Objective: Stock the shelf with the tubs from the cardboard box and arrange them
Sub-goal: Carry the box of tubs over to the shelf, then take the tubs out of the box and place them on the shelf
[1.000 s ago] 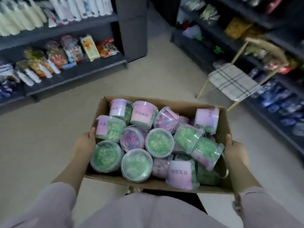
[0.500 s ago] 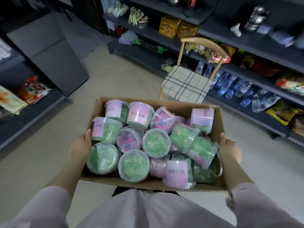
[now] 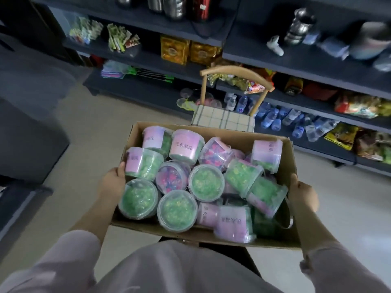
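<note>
Shelf (image 3: 317,65) closer now, chair (image 3: 222,120) between it and cardboard box (image 3: 286,157)

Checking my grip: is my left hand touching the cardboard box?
Touching. The head view shows the left hand gripping the cardboard box at its left wall, thumb over the rim.

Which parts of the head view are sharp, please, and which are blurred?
Head view: tubs, cardboard box, left hand and right hand fairly sharp; upper-right shelf goods smeared; shelf edges bowed by the wide lens; dim light.
</note>
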